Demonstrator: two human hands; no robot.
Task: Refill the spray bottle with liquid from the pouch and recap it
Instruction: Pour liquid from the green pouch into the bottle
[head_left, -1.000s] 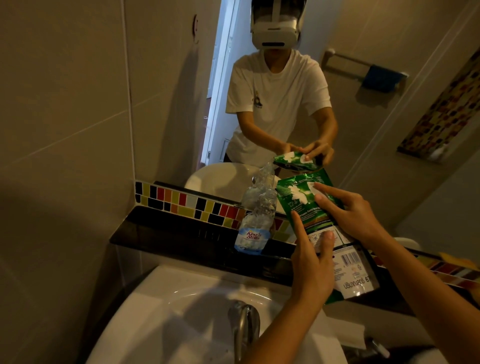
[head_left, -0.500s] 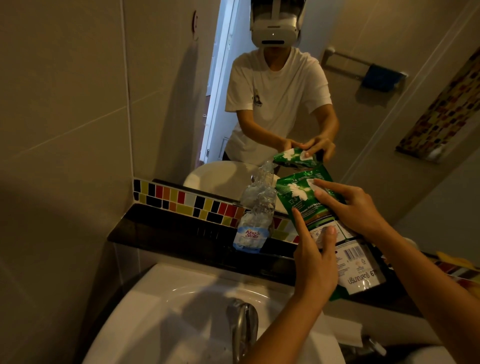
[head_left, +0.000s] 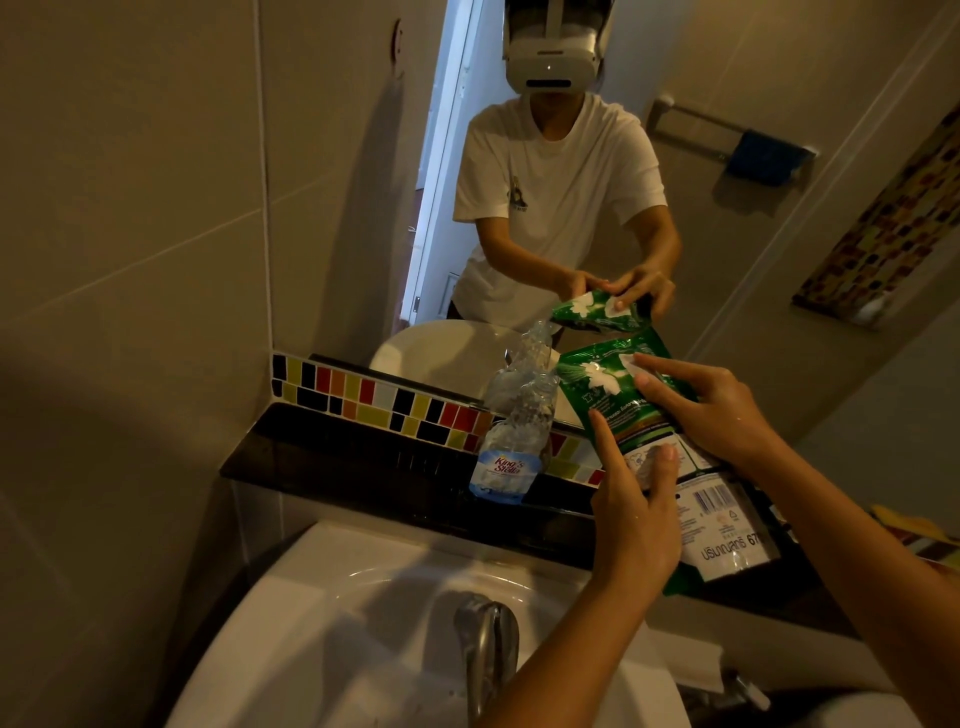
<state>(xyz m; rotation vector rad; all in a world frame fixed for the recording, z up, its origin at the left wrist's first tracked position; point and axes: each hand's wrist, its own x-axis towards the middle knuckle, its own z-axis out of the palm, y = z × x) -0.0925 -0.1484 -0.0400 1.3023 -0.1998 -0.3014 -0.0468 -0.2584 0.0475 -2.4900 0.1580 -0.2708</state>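
Bathroom ledge (head_left: 332, 457) held bottle (head_left: 511, 447), uncapped, upright. Both hands gripped pouch (head_left: 644, 415): left hand (head_left: 631, 514) low, right hand (head_left: 711, 410) near top. Pouch tilted, long axis toward bottle mouth, top corner just right of it, touching unclear.
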